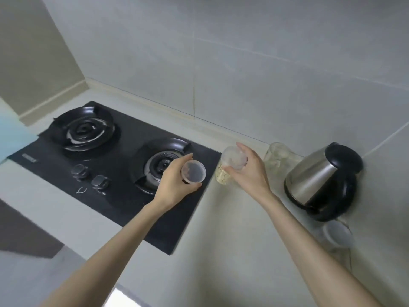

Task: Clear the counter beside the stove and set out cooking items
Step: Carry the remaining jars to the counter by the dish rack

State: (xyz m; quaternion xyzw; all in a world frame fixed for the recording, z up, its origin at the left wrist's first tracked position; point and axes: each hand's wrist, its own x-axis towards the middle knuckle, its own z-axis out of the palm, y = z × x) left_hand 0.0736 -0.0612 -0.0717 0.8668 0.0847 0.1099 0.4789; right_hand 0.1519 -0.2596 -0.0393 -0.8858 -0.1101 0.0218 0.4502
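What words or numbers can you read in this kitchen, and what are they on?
On the gas stove's near left corner, a white brand mark: too blurred to read.
No writing visible on the electric kettle, the clear tub in the left hand, or the lidded jar in the right hand.

Both bare arms reach forward. The left hand [174, 182] grips a small round tub [193, 172]; the right hand [251, 171] holds a jar [231, 159] by its top from above.

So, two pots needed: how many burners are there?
2: the left burner farther back on the stove, the right burner nearer, partly behind the left hand. None looks hidden.
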